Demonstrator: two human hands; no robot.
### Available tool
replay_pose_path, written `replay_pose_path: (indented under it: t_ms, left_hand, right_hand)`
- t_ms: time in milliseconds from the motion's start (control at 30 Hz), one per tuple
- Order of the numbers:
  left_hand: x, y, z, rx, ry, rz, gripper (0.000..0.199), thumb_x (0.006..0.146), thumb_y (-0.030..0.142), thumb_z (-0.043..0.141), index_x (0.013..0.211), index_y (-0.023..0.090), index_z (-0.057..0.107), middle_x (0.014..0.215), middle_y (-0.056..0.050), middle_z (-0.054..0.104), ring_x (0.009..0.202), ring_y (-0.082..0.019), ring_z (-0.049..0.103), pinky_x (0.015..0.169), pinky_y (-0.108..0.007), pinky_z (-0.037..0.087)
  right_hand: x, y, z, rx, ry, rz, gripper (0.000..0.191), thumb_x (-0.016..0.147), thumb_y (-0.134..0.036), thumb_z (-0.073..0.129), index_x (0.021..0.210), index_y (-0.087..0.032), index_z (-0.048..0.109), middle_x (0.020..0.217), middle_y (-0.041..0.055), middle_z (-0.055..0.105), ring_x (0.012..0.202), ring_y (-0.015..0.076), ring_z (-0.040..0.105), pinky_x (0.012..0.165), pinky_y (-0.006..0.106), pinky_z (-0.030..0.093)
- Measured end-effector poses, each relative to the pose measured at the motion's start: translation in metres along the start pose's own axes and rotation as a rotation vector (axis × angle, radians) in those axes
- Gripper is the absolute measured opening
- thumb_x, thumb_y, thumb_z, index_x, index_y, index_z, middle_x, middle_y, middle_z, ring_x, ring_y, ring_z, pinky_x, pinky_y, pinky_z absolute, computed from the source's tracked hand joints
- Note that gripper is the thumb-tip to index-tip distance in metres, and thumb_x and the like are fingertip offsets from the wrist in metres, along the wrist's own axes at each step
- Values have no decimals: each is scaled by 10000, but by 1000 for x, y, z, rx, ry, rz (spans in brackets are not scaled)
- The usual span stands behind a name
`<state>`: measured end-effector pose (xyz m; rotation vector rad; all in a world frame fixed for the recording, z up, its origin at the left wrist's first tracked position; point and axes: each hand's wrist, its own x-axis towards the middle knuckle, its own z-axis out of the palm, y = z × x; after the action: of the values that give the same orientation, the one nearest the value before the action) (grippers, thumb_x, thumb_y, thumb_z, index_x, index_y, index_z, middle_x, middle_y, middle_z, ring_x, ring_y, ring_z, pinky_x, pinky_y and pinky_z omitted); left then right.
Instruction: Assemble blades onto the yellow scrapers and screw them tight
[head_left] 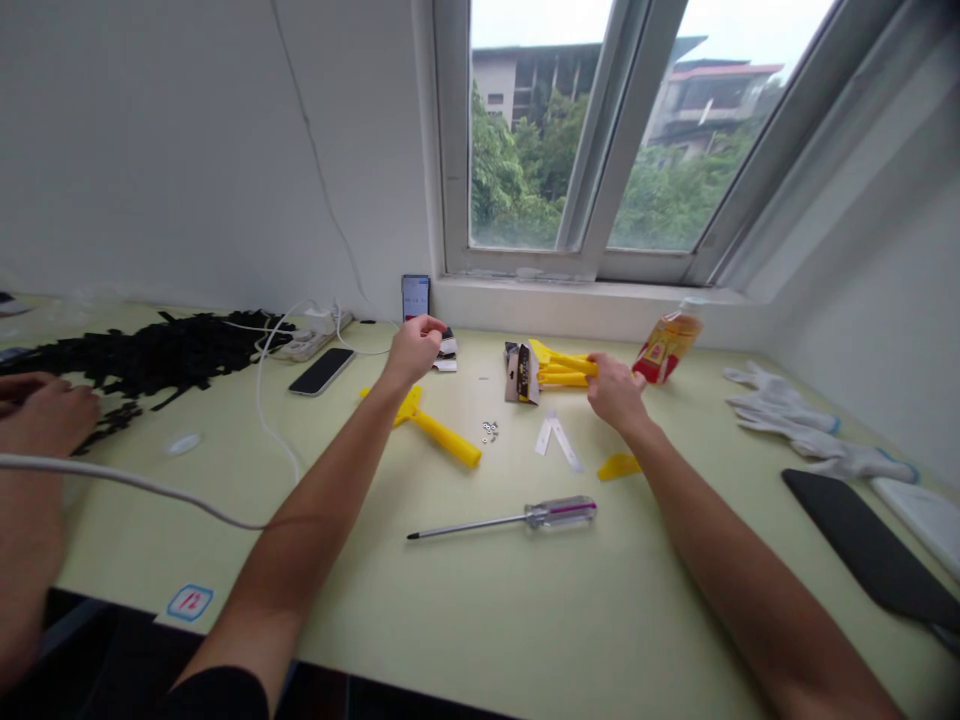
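Note:
My right hand (616,390) is closed round the handles of several yellow scrapers (562,367) beside a small dark box (523,373). My left hand (415,350) is closed near some small packets (446,352); whatever its fingers hold, if anything, is hidden. Under my left forearm lies a yellow scraper with a thick handle (448,440). Small metal screws or nuts (490,430) and two white blades (555,440) rest in the middle. A yellow piece (619,466) is partly behind my right forearm. Nearer me lies a screwdriver (561,512) with a clear handle.
At the left are a black heap (150,350), a phone (322,371), a power strip (307,345) and another person's hands (56,412). White cable crosses my left side. A bottle (667,345), gloves (795,415) and a black flat object (862,535) stand or lie right.

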<state>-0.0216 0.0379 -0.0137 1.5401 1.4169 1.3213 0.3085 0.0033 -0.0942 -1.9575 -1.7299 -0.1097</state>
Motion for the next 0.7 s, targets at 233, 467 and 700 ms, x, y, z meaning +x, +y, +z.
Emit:
replay_pose_path:
  t_ms: [233, 467, 700]
  left_hand:
    - [33, -22, -66, 365, 1, 16, 176, 689, 88, 720, 611, 183, 594, 580, -12, 551, 804, -211, 584, 927, -365, 418]
    - [42, -54, -62, 511, -120, -34, 165, 628, 113, 789, 656, 182, 643, 656, -39, 629, 840, -258, 624, 948, -388, 417]
    - [52, -79, -18, 628, -157, 33, 421, 705, 194, 744, 1118, 205, 663, 1334, -130, 594, 1275, -297, 497, 1073, -352, 331]
  right_hand:
    - [-1, 14, 16, -179, -95, 9, 373, 875, -192, 402, 1213, -163, 557, 1241, 191, 612, 1168, 347, 510, 971, 597, 333]
    - [-2, 12, 13, -234, -147, -7, 353, 888, -241, 450, 1217, -181, 562, 1256, 182, 589, 1145, 329, 533, 918, 516, 404]
    - [1, 5, 2, -148, -103, 49, 371, 922, -246, 410, 1262, -144, 517, 1203, 206, 615, 1127, 353, 561, 885, 505, 442]
